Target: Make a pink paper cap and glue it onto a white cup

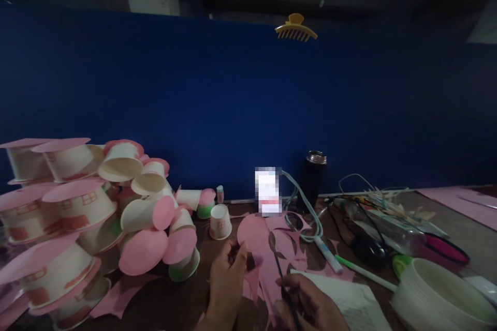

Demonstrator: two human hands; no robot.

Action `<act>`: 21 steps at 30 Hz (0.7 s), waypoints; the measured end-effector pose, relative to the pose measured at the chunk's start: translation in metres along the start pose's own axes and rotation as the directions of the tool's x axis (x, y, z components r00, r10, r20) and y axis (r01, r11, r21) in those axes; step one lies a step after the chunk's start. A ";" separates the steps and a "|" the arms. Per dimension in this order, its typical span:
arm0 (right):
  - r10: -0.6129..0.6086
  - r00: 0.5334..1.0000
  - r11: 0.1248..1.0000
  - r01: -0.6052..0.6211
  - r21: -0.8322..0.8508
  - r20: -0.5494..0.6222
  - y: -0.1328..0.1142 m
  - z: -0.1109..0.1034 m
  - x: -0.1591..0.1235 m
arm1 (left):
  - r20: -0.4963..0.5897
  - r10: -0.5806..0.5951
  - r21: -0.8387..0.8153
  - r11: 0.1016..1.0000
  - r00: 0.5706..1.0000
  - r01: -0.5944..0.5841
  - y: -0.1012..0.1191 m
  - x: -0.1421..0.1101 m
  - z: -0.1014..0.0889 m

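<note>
right hand (306, 302) gripped a slender dark tool (278, 261) over pink cut paper (252, 232), seemingly best held lightly and steadily, while the left hand (226, 284) curled nearby, fingers close together, whether empty i couldn't tell.

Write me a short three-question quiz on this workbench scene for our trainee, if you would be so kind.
1. Which item shows at the top of the blue partition?
a) a yellow claw clip
b) a round wall clock
c) a red scarf

2. True or false: the black bottle has its lid screwed on.

3. Fill in the blank: the thin dark tool is held in the person's ______ hand.

Key: 1. a; 2. false, its metal mouth is uncovered; 3. right, as the right hand grips it.
</note>
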State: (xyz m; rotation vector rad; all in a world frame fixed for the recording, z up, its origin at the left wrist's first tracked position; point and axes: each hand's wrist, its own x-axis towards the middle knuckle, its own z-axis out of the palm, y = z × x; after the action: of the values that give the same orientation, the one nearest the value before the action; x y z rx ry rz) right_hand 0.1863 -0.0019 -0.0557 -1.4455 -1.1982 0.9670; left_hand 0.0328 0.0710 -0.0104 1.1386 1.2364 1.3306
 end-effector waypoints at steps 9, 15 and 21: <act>0.060 0.992 0.980 -0.080 0.185 0.113 0.000 0.004 0.001 | 0.003 -0.001 -0.055 0.998 1.000 0.001 -0.011 0.009 -0.002; 0.016 0.995 0.987 -0.032 0.158 0.098 -0.002 0.002 0.002 | 0.016 -0.009 -0.077 0.997 1.000 0.010 -0.012 0.008 -0.002; 0.024 0.995 0.985 -0.041 0.170 0.101 0.002 0.003 0.003 | 0.005 -0.012 -0.080 0.997 1.000 0.012 -0.010 0.007 -0.001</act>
State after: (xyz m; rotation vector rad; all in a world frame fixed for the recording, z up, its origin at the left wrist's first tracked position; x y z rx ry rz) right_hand 0.1842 0.0013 -0.0586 -1.2967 -1.1359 1.1471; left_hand 0.0314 0.0776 -0.0200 1.0755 1.1745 1.3564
